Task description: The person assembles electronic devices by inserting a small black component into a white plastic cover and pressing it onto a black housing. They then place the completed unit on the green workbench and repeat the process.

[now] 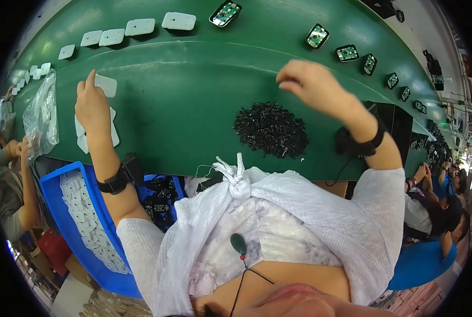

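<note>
My left hand is over the left side of the green table, index finger stretched forward and palm down. Beside its fingers lies a white plastic cover. More white covers lie partly hidden under my left wrist. My right hand is raised to the right, its fingers curled in toward the thumb in a pinch. Whether something small is between those fingertips I cannot make out. Nearer to me than that hand is a heap of small black plastic parts, which it does not touch.
White covers stand in a row at far left. Black housings with green circuit boards line the far right. A clear plastic bag lies at left. Blue bins of white parts and black pieces sit below the edge. People work on both sides.
</note>
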`<state>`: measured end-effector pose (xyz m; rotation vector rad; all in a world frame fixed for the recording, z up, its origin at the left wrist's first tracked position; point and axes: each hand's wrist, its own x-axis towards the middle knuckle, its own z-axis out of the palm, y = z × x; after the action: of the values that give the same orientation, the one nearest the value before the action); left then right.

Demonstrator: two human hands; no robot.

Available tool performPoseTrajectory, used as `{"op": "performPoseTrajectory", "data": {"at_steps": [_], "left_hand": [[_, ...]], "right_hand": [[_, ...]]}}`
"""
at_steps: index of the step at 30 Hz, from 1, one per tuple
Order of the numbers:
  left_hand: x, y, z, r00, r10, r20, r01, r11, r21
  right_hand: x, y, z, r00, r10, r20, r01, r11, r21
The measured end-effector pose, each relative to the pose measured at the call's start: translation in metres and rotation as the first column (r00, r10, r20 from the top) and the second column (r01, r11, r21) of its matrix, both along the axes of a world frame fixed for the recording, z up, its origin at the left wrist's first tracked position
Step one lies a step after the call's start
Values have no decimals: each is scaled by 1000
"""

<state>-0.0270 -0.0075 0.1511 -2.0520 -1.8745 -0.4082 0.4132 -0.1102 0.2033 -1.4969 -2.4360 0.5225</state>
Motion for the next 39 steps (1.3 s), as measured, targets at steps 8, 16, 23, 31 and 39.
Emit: {"op": "performPoseTrajectory", "data": {"at_steps": [8, 16, 23, 31, 39], "left_hand": [[91, -81, -7, 156, 69, 985, 489, 862, -137], [143, -121, -21, -120, 258, 959, 686, 719, -108], [157, -125, -6, -46, 134, 990, 691, 720, -66], [187, -123, 18, 107, -208, 972, 610, 786, 101], [186, -111, 12, 300, -545, 783, 538, 775, 333]], "right_hand": [[-22, -43, -54, 979, -81, -189, 88, 996, 28], [-27, -43, -50, 973, -97, -207, 110, 992, 53], [-43, -37, -16, 560, -497, -662, 149, 847, -510], [-75, -25, -7, 371, -506, -779, 68, 851, -521], [-93, -16, -7, 376, -569, -732, 17, 793, -608]]}}
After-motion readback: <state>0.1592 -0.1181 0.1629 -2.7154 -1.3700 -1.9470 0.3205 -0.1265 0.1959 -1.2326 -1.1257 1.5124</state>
